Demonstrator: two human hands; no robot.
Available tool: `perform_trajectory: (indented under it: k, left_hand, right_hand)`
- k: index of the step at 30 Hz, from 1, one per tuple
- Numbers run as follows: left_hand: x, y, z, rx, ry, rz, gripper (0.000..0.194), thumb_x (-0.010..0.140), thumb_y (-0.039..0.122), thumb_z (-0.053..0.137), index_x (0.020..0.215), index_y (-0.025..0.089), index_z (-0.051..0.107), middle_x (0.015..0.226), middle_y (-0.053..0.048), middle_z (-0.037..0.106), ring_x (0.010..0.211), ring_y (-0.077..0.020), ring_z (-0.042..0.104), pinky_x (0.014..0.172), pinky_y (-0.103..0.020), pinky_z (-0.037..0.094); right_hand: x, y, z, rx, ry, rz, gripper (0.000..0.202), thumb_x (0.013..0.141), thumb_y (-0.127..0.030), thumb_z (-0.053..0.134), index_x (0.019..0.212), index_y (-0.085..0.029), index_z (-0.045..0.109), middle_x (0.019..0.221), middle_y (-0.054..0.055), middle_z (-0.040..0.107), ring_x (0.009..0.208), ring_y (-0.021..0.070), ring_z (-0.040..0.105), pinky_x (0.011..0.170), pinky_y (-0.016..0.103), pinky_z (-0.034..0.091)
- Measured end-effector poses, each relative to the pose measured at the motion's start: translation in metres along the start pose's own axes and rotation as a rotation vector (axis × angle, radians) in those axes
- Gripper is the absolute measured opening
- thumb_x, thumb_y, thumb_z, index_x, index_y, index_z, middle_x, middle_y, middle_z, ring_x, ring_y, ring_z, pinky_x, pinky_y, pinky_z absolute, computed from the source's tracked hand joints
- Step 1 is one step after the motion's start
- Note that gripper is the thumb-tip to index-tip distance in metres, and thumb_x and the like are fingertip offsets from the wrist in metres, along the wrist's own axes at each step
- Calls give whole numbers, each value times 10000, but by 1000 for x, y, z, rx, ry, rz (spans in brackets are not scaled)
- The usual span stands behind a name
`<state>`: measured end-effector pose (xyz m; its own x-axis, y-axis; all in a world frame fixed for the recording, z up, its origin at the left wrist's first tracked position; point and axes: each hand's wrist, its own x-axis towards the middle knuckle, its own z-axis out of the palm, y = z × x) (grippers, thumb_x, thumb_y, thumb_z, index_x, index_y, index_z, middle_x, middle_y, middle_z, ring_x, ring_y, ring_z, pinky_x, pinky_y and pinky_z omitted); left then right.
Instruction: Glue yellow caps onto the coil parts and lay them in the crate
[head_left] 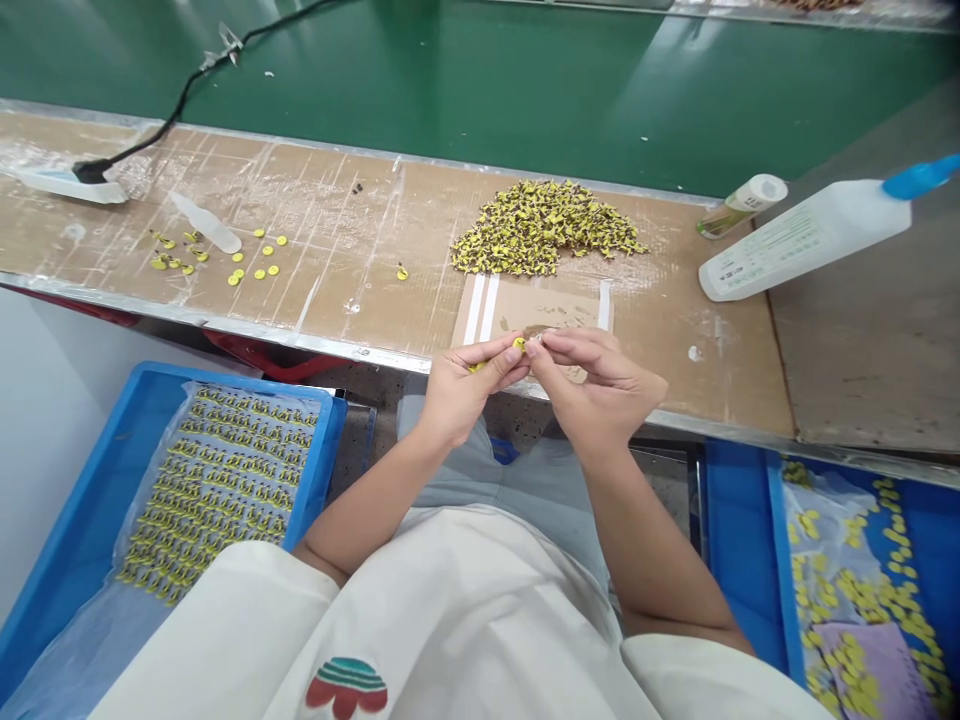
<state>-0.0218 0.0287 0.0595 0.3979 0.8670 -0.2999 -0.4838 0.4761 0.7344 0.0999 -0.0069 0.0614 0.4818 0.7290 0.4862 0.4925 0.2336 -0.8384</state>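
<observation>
My left hand (461, 395) pinches a small round yellow disc (519, 343) between thumb and fingertips. More yellow shows in the curl of its fingers, partly covered. Close against the disc, my right hand (604, 395) has thumb and forefinger pressed together; what they grip is too small and hidden to make out. Both hands are over the table's front edge, above a cardboard sheet (555, 296) with white tape strips and dark stains. Just behind the sheet rises a heap of tiny yellow-and-dark pieces (540, 228).
Loose yellow discs (259, 273) lie left on the table by a clear plastic piece (206, 222). A blue-capped white bottle (810, 240) and a small tube (742, 205) stand right. Blue trays hold rows of figures (217, 480) at left and yellow discs (847, 590) at right.
</observation>
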Motion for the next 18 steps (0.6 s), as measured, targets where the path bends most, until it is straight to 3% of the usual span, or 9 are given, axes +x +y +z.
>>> perform_trajectory:
  k: [5,10,18]
  left_hand:
    - [-5,4,0,31,-18,51,323,687,287,785,989,179,748,1028,-68,741,971,-210,697,964,-355,522]
    - [-6,6,0,19,19,44,319,653,289,808,946,172,759,1043,-70,737,950,-212,701,950,-360,532]
    - [-5,6,-7,24,46,39,299,644,311,809,911,185,765,1028,-62,741,955,-205,701,954,-358,528]
  right_hand:
    - [1,-1,2,35,-6,-5,140,715,-245,772,849,-223,737,846,31,725,803,190,690,746,369,590]
    - [7,-4,3,69,-40,-14,109,706,-227,781,805,-225,737,777,13,734,776,188,699,902,428,542]
    - [12,-1,9,100,-110,74,109,697,-263,791,776,-210,737,710,-5,734,740,187,710,1005,469,475]
